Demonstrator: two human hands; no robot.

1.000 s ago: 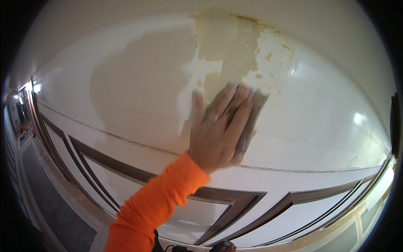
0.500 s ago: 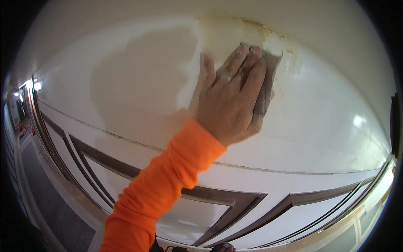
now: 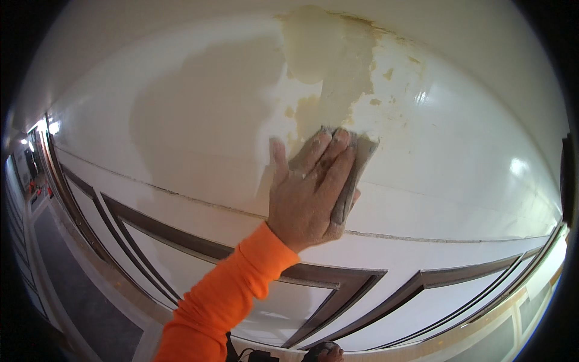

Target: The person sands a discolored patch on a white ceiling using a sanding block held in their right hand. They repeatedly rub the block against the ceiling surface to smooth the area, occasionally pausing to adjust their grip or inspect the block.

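Note:
My left hand [image 3: 310,193], dusty at the fingertips, lies against the white wall panel [image 3: 199,133] with its back toward me. Its little finger is spread apart. Under the other fingers is a folded grey-brown sheet of sandpaper [image 3: 360,161], whose edge shows along the hand's right side. Just above the fingertips is a patched area of beige filler [image 3: 310,48] with ragged yellowish edges. At the bottom edge a dark rounded shape with a skin-toned part [image 3: 330,352] may be my right hand; its fingers cannot be made out.
A thin horizontal seam [image 3: 422,239] crosses the wall below the hand. Under it run raised brown frame mouldings [image 3: 356,279]. Grey floor covering [image 3: 78,277] stretches along the left, with small red items [image 3: 41,190] farther off. A dark upright edge [image 3: 569,181] stands at far right.
My left hand has moved down and slightly left along the wall with the sandpaper, uncovering more of the filler patch.

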